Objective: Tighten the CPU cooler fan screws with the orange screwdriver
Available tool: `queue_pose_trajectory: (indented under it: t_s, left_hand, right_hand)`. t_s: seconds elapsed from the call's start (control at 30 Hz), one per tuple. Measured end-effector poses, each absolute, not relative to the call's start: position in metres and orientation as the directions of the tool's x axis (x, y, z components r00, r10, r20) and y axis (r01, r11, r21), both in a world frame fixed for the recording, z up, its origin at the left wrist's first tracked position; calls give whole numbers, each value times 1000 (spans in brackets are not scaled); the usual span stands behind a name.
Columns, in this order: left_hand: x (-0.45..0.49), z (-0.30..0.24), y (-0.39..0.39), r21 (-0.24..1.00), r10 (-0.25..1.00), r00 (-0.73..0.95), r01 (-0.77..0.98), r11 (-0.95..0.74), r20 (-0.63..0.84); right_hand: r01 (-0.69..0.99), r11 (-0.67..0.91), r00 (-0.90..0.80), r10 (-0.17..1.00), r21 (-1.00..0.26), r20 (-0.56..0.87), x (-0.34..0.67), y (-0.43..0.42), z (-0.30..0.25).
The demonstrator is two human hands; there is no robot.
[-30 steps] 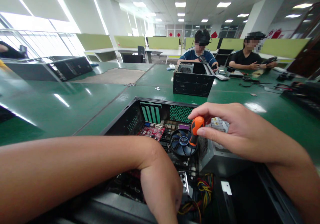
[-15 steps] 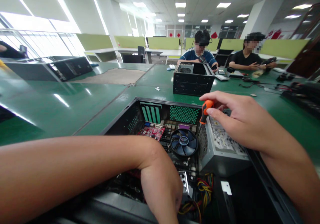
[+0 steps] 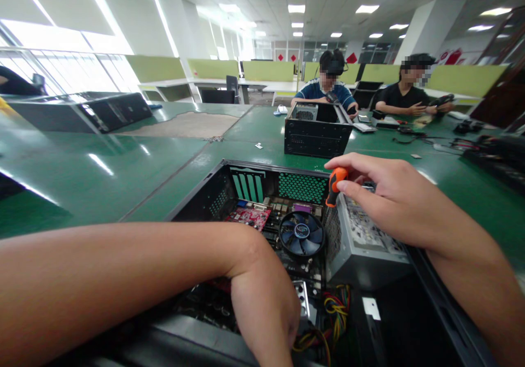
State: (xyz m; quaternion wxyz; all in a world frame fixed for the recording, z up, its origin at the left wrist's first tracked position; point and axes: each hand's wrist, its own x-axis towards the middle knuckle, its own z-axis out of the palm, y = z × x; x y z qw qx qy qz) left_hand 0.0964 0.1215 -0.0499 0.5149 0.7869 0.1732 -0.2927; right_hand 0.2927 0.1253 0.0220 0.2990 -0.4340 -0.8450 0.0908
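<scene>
Before me an open black computer case (image 3: 197, 184) lies on the green table. My right hand (image 3: 373, 194) is closed on the orange and black handle of a screwdriver (image 3: 337, 184), held upright above the case beside the power supply (image 3: 361, 246); its tip cannot be made out. My left hand (image 3: 268, 312) bends down into the near part of the case, and its fingers are hidden below the wrist. Close to it lie a silver metal bracket (image 3: 302, 298) and a bundle of coloured cables (image 3: 337, 307). Farther in are a round cooling fan (image 3: 302, 231) and a red circuit card (image 3: 250, 215).
Another open case (image 3: 318, 134) stands across the green table (image 3: 164, 164). Behind it sits one person (image 3: 307, 89), with another (image 3: 404, 99) to the right. A dark case (image 3: 110, 110) lies at the left. Cables and parts (image 3: 496, 153) are piled at the right.
My right hand has shifted very slightly left and down with the screwdriver. My left hand looks the same.
</scene>
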Motion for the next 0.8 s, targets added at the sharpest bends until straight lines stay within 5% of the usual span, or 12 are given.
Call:
queue_pose_trajectory:
  t_s: [0.07, 0.4, 0.63, 0.8]
  left_hand:
    - [90, -43, 120, 737, -110, 751, 591, -328, -651]
    - [69, -24, 111, 761, -13, 782, 602, -242, -623]
    - [73, -27, 117, 741, -140, 736, 614, -273, -662]
    - [70, -27, 113, 764, -58, 773, 607, -220, -631]
  right_hand:
    - [674, 614, -445, 781, -411, 437, 293, 125, 22]
    - [668, 617, -442, 778, -415, 447, 293, 126, 20]
    - [698, 590, -415, 795, -405, 443, 294, 128, 20]
    - [726, 590, -400, 781, -354, 480, 294, 128, 20]
